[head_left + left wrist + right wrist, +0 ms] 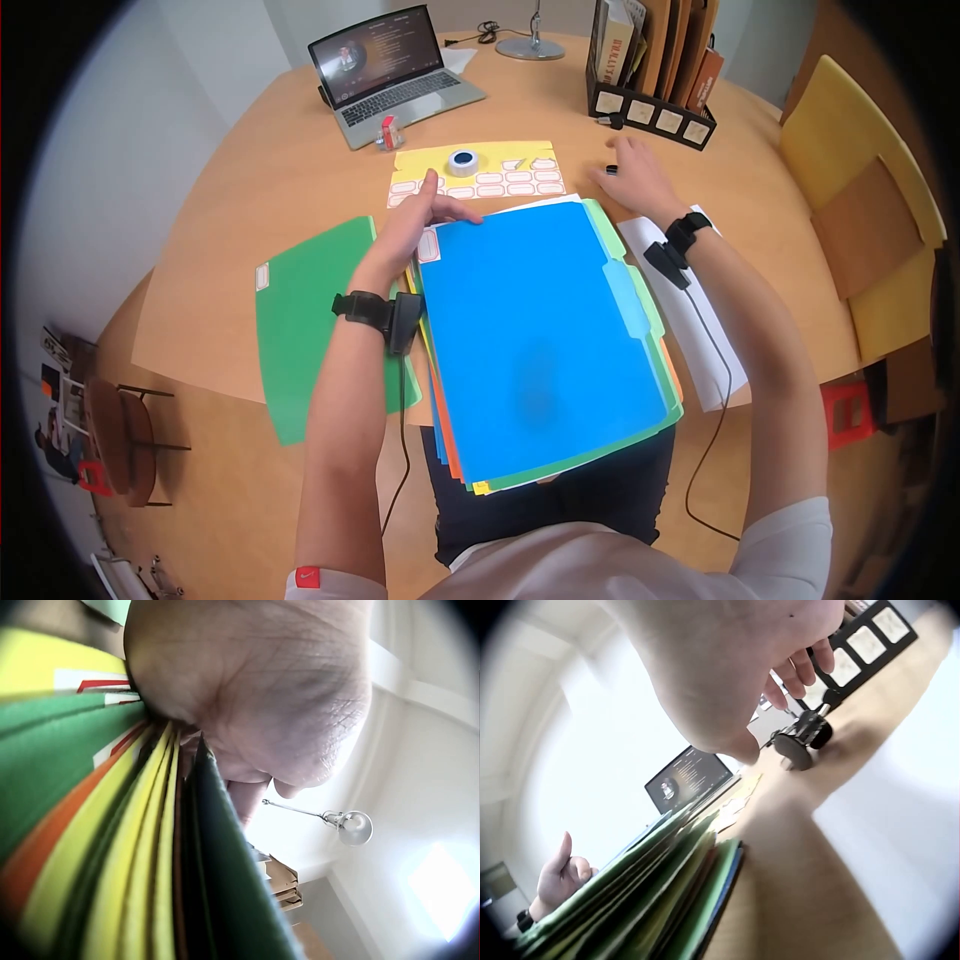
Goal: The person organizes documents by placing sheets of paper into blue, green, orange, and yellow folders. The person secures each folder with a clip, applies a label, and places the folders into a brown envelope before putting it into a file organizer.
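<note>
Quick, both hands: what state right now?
Left hand: fingers curled on the folders' edge.
Right hand: open above the table, nothing seen in it.

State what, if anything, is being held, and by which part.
The left hand holds the folder stack by its far left corner; the right hand holds nothing.

The person wears a white, short-sleeved shirt [590, 560], its left sleeve marked near the hem with a small red tag [307, 578] that carries a white swoosh. The trousers [610, 500] are dark. Around the left wrist goes a black strap [362, 309] bearing a black, blocky camera [405, 322]; a matching black band [688, 230] with a narrow black casing [666, 264] circles the right. A thin dark cable [405, 440] trails from the left camera, another thin cord [708, 455] from the right casing.
</note>
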Demonstrator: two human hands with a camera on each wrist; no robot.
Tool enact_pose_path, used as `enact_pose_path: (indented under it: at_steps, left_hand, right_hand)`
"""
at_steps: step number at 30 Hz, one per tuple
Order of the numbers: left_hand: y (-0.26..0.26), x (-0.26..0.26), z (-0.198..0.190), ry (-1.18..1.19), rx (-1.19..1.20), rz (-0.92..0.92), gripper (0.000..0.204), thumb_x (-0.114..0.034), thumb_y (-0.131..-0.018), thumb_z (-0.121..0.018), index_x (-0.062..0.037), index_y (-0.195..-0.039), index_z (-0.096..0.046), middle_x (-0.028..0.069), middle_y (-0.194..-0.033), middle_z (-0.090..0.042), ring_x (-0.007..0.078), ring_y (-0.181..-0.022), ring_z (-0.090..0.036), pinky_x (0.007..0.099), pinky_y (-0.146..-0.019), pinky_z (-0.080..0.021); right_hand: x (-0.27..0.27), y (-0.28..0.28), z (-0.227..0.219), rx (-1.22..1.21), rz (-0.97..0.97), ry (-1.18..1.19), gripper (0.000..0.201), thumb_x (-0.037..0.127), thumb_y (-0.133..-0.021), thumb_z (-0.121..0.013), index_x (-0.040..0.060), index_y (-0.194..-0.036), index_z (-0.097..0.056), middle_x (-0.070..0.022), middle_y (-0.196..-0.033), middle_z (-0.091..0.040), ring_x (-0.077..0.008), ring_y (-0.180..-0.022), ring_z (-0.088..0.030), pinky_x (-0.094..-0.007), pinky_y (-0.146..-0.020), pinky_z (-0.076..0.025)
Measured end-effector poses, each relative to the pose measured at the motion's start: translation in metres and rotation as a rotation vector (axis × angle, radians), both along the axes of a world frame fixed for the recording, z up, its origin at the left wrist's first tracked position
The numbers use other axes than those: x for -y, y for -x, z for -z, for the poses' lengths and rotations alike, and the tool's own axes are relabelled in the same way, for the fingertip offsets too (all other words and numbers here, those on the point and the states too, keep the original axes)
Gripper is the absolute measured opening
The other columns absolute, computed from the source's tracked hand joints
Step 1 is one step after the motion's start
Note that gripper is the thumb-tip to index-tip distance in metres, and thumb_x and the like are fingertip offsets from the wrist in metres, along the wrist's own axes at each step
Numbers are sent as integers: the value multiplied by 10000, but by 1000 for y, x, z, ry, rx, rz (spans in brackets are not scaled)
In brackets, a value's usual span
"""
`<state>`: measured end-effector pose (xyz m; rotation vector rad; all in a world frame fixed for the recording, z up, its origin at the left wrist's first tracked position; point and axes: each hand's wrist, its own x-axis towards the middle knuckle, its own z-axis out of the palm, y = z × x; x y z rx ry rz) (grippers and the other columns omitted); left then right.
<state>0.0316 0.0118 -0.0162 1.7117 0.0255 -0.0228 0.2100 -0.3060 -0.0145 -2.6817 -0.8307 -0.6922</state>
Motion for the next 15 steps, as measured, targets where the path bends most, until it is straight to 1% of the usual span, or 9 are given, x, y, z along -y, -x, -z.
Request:
enact_pose_path:
  at_steps: [2,5,7,8,11,12,15]
  left_hand:
    - [-1,0,2,11,2,10,854,-607,-1083,-162,-23,-982,-776,122,-1030,-752,199,-1047,-643,334,-1019,-468]
    - [-2,-1,4,51,-15,18,862,-611,-1082,-158,-17,-986,-775,127,-1035,-750,195,-1034,-650,327,-993,-488]
    - [-2,-1,1,90,-40,13,869,-612,-1081,-152,-11,-990,-772,133,-1036,-749,191,-1023,-656,320,-975,-502]
    - [-1,0,0,74,-37,12,872,-613,-1081,-150,-6,-996,-770,134,-1034,-748,189,-1018,-658,318,-969,-506]
    - [1,-1,2,60,-37,8,884,-620,-1078,-145,6,-1011,-766,136,-1028,-747,183,-1005,-662,310,-955,-515]
    - [-2,-3,5,74,-37,13,890,-626,-1075,-145,8,-1014,-766,135,-1025,-746,181,-1002,-662,307,-954,-515]
    - [-4,-5,8,93,-40,27,916,-655,-1061,-140,15,-1036,-764,135,-1022,-746,180,-990,-665,301,-944,-521]
  right_hand:
    - [-22,13,-25,-21,-86,-24,477,450,-970,-615,22,-1170,-677,-203,-1133,-715,-348,-1051,-680,-450,-955,-516]
    - [-68,15,-41,-591,-159,153,520,508,-1011,-514,76,-1256,-666,-162,-1206,-706,-325,-1105,-673,-443,-987,-503]
    - [-100,35,-44,-545,-109,401,559,543,-1022,-460,101,-1307,-650,-143,-1244,-699,-304,-1146,-665,-430,-995,-499]
    - [-109,41,-42,-520,-84,531,580,560,-1028,-433,113,-1332,-642,-133,-1263,-695,-294,-1167,-661,-423,-999,-497]
    - [-118,46,-34,-498,-76,591,586,568,-1034,-400,145,-1368,-630,-115,-1276,-694,-276,-1186,-660,-412,-982,-508]
    - [-119,46,-33,-511,-67,585,557,551,-1038,-410,146,-1342,-643,-110,-1275,-695,-264,-1185,-661,-417,-972,-510]
    - [-117,34,-18,-482,-89,522,502,496,-1047,-420,141,-1317,-649,-104,-1253,-705,-272,-1171,-665,-428,-960,-515]
